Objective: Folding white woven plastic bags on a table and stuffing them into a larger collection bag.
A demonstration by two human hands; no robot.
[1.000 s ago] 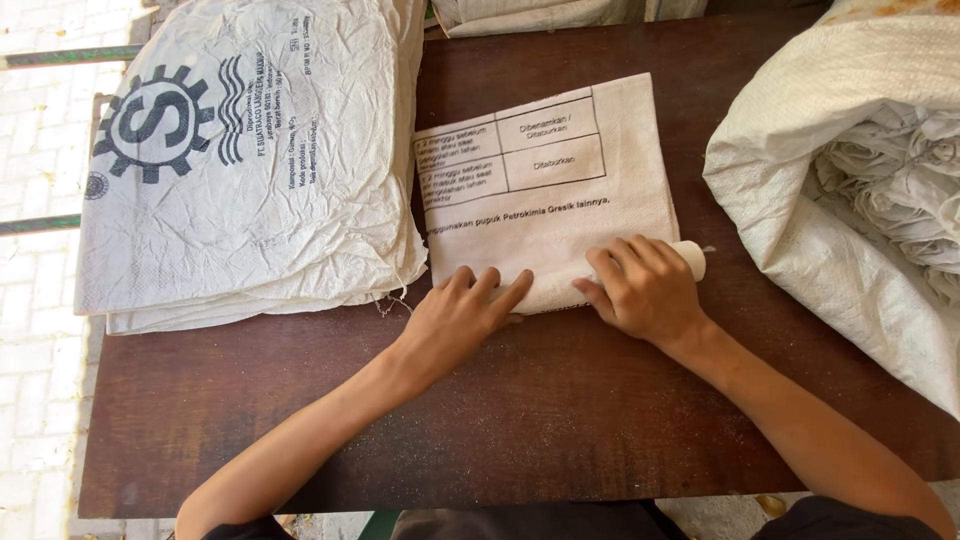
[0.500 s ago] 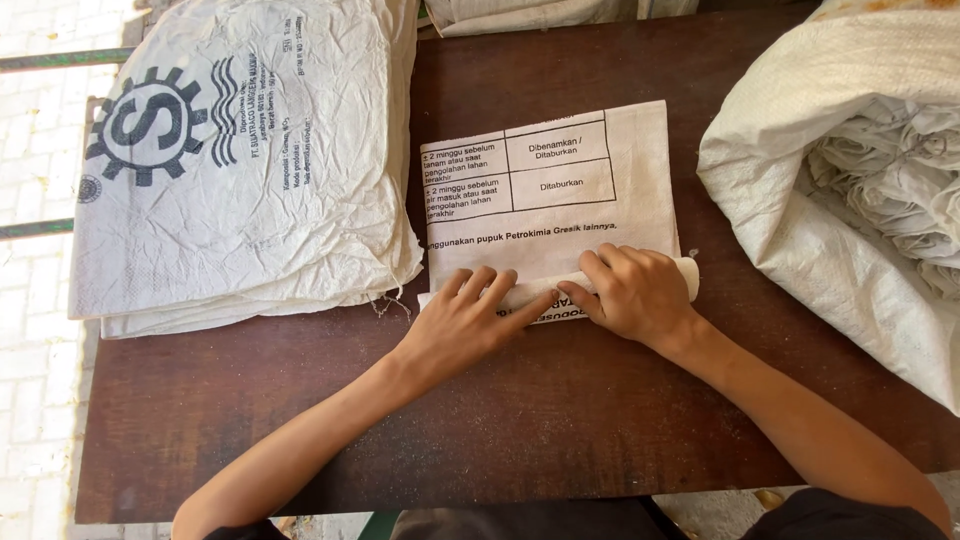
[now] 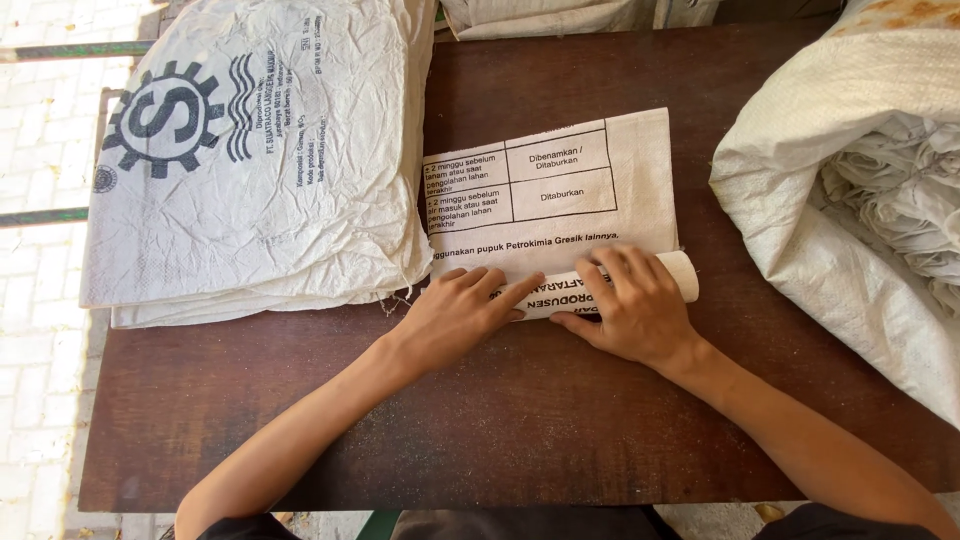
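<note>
A white woven sack (image 3: 560,190) with a printed black table lies flat on the dark brown wooden table (image 3: 520,420). Its near edge is wound into a tight roll (image 3: 682,272) that lies crosswise. My left hand (image 3: 455,315) presses flat on the left part of the roll, fingers pointing right. My right hand (image 3: 630,305) lies over the right part of the roll with the fingers curled on it. The roll's right end sticks out past my right hand.
A stack of flat white sacks (image 3: 250,150) with a black gear-shaped emblem covers the table's left side. A large open sack (image 3: 850,180) stuffed with crumpled sacks lies on the right. More folded sacks (image 3: 550,15) lie at the far edge. Pale paving (image 3: 40,110) shows left.
Both hands have pushed the roll away from me, so more of the sack is wound up and less of it lies flat. The hands stay on the roll.
</note>
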